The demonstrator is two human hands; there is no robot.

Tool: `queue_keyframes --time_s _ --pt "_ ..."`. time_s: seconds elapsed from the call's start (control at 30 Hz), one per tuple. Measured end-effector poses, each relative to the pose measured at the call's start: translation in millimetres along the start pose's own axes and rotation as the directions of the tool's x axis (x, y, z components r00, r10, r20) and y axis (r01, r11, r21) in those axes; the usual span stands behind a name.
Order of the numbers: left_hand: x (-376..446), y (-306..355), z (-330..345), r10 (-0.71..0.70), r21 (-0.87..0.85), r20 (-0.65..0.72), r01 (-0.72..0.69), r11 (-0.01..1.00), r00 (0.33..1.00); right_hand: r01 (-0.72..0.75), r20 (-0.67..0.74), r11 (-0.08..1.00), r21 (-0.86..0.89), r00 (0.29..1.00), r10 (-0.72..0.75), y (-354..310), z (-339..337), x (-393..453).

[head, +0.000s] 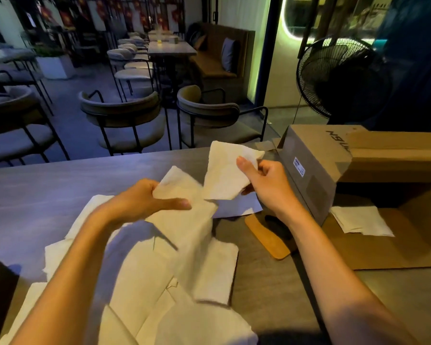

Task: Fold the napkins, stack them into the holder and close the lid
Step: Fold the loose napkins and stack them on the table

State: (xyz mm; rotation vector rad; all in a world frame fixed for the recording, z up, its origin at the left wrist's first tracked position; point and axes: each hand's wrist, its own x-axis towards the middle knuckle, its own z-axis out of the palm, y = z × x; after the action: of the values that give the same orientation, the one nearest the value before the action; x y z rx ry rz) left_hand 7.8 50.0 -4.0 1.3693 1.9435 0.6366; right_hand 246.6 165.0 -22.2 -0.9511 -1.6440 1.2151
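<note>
My right hand [266,185] pinches a white folded napkin [228,170] and holds it up above the table. My left hand [144,200] grips another white napkin [184,210], which hangs down, blurred, over a loose pile of several napkins [144,290] spread across the grey table [35,195]. Just below my right wrist lies a tan wooden piece [264,235] with a dark shape on it; I cannot tell whether this is the holder or its lid.
A cardboard box [316,155] stands at the right on flat brown cardboard [396,247], with a small stack of folded napkins [361,220] beside it. A black fan [339,78] stands behind. Chairs [125,113] line the table's far edge.
</note>
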Motion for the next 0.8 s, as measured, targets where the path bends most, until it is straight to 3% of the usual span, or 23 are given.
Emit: queue_keyframes --time_s 0.07,0.13,0.17,0.23,0.27,0.33,0.4,0.5,0.7,0.8 --pt "-6.0 -13.4 -14.7 -0.117 0.202 0.067 0.101 0.974 0.991 -0.001 -0.013 1.0 0.024 1.0 0.001 -2.3 -1.7 -2.1" --pt "-9.8 -23.9 -25.9 -0.224 0.383 -0.053 0.227 0.895 0.973 0.0 -0.008 0.999 0.048 1.0 0.0 -2.6 0.2 -4.0" --pt "-7.7 -28.8 -28.3 -0.221 0.433 -0.137 0.259 0.864 0.966 -0.003 -0.002 0.998 0.059 1.0 0.003 -1.5 2.0 -4.6" --pt "-1.3 -27.9 -24.7 -0.064 0.45 -0.25 0.175 0.876 0.966 -0.031 0.016 0.995 0.091 0.999 0.03 -1.5 8.9 -6.6" --pt "0.8 -21.4 -18.7 0.03 0.383 -0.27 0.079 0.921 0.962 -0.051 0.026 0.992 0.111 0.999 0.048 -0.6 12.7 -7.2" --pt "2.8 -0.9 -1.3 0.111 0.06 -0.213 -0.1 0.993 0.971 -0.097 0.02 0.984 0.15 0.995 0.096 2.7 20.6 -6.5" --pt "3.4 17.3 21.0 0.135 -0.2 -0.088 -0.15 0.968 0.987 -0.104 -0.026 0.982 0.16 0.994 0.11 5.6 28.0 -6.7" --pt "10.7 23.9 45.2 0.199 -0.217 -0.119 -0.221 0.951 0.973 -0.091 -0.082 0.987 0.13 0.991 0.103 12.4 30.7 -9.9" --pt "23.5 24.9 64.8 0.145 -0.466 -0.289 -0.271 0.842 0.946 -0.153 0.039 0.988 0.014 0.987 0.153 27.9 6.6 -10.9" --pt "36.7 26.7 72.8 0.121 -0.436 -0.267 -0.232 0.87 0.956 -0.106 -0.071 0.988 -0.112 0.993 0.098 33.9 -2.8 -1.8"
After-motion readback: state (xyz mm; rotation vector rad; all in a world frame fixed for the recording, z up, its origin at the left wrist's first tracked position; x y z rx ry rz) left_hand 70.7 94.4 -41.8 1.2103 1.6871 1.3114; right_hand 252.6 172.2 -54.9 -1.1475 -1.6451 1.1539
